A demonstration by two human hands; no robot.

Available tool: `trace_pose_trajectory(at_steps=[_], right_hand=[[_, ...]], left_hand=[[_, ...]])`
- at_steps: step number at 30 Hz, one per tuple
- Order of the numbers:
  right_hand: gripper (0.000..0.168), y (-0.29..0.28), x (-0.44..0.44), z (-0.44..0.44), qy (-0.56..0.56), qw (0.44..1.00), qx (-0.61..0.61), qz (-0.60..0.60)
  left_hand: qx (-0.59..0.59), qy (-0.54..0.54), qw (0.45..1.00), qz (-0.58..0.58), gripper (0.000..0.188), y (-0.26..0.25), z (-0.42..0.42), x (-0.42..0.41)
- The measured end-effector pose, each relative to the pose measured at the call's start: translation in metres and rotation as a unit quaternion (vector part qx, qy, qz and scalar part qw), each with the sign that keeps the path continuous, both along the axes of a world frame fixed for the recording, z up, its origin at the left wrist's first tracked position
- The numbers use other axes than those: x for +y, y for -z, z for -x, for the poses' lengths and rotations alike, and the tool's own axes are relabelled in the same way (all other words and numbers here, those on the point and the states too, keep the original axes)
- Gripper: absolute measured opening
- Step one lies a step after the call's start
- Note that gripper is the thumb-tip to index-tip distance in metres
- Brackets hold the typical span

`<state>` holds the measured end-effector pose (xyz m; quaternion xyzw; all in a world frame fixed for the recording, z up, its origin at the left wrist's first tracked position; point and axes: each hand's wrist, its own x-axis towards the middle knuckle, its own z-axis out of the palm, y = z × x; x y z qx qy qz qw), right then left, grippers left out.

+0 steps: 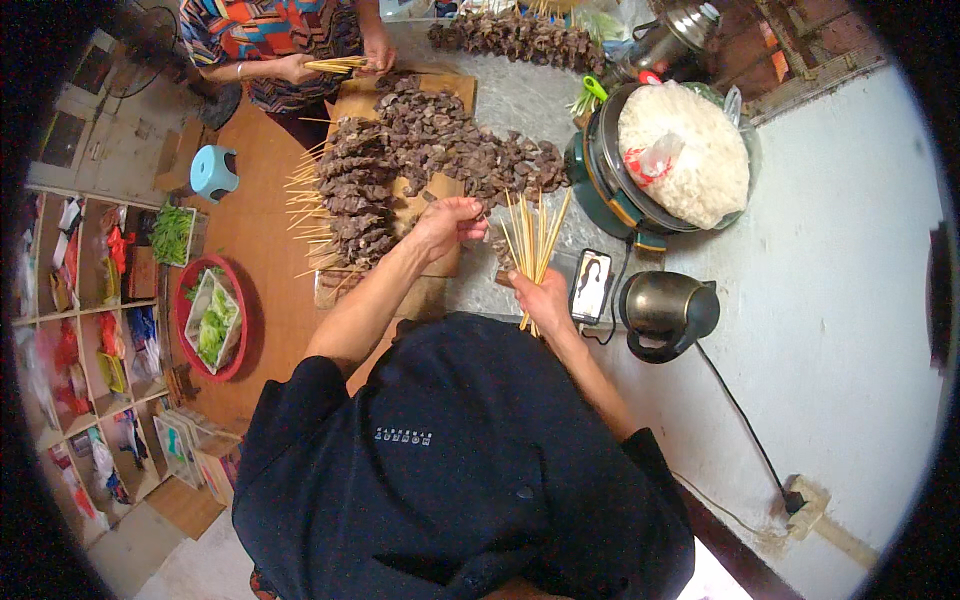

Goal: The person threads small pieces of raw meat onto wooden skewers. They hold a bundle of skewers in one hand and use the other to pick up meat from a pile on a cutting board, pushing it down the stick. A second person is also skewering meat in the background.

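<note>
My right hand (pixel 543 294) is closed round a fanned bundle of bamboo skewers (pixel 534 232), one of which seems to have dark meat pieces threaded near the thumb. My left hand (pixel 451 223) is just left of the skewer tips, thumb and fingertips pinched together on what looks like a small piece of meat. Beyond both hands, a loose heap of dark meat pieces (pixel 442 135) spreads over a wooden cutting board (pixel 463 90) and onto the grey stone tabletop. Loaded meat skewers (pixel 356 191) lie in a row along the board's left side, their bare ends pointing left.
A co-worker's hands (pixel 300 69) hold skewers at the far left. On the right are a smartphone (pixel 591 285), a metal kettle (pixel 667 311) with its cord, and a green cooker (pixel 600 184) bearing a bag of white food (pixel 686 150). More loaded skewers (pixel 517 41) lie behind.
</note>
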<state>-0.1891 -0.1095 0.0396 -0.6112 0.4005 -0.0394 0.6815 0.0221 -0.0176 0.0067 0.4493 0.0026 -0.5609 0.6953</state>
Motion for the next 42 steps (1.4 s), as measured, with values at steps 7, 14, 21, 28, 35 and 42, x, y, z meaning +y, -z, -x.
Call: trace_pose_trajectory(at_steps=[7,14,21,28,35,42], right_hand=[[0.014,0.005,0.001,-0.002,0.014,1.000,-0.002,-0.019],[0.012,0.001,0.003,-0.003,0.030,0.999,0.006,-0.023],[0.011,0.002,0.000,0.001,0.041,0.999,-0.001,-0.015],[0.011,0.003,-0.002,0.009,0.052,0.999,0.009,-0.011],[0.013,-0.001,-0.002,0.007,0.062,0.998,0.006,-0.023],[0.012,0.002,0.000,0.005,0.055,0.998,-0.006,-0.035]], left_hand=[[-0.074,0.065,0.994,-0.048,0.008,-0.003,0.018,0.002],[-0.073,0.055,0.993,-0.081,0.011,0.008,0.033,0.001],[-0.561,-0.034,0.804,-0.193,0.024,0.077,-0.033,-0.008],[-0.691,0.159,0.627,-0.322,0.027,0.051,-0.064,-0.038],[-0.697,0.144,0.622,-0.327,0.028,0.074,-0.056,-0.015],[-0.573,0.090,0.762,-0.287,0.026,0.055,-0.047,-0.002]])
